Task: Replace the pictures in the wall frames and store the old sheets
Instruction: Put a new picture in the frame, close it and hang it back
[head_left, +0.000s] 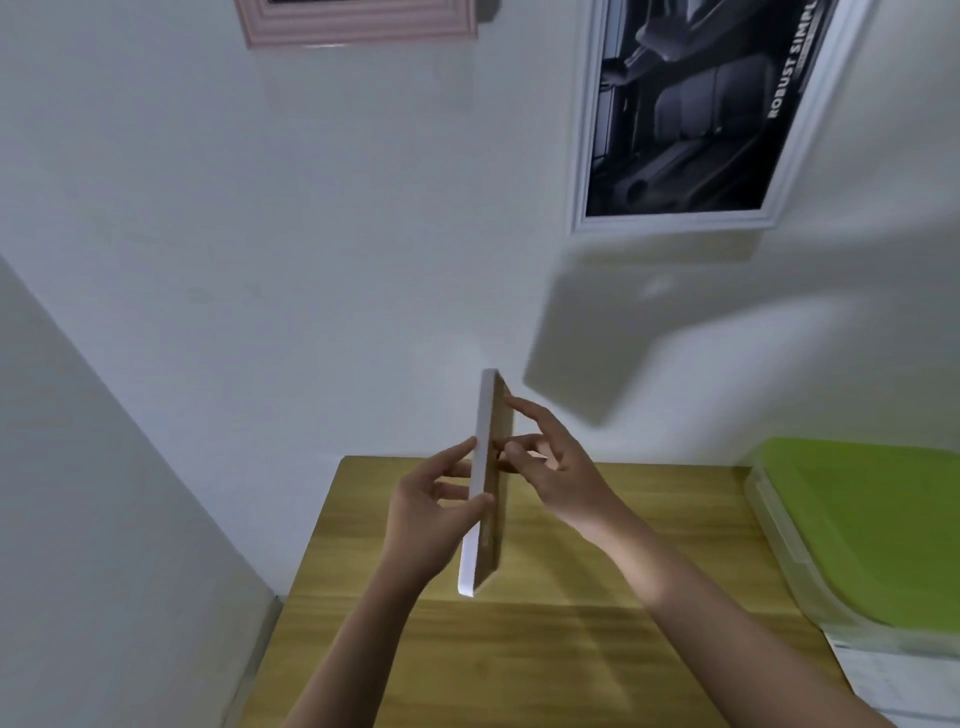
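A white picture frame (482, 467) is held edge-on above the wooden table (545, 649), its brown backing turned to the right. My left hand (434, 512) grips the frame's white edge between thumb and fingers. My right hand (553, 467) touches the brown backing with spread fingers, two fingertips at a small clip on the back. On the wall hang a white frame (680, 119) with a dark car-interior picture and a pink frame (358, 23) at the top edge.
A clear plastic box with a green lid (862, 530) stands on the right of the table. White sheets of paper (893, 680) lie at the lower right. A side wall (104, 493) closes the left.
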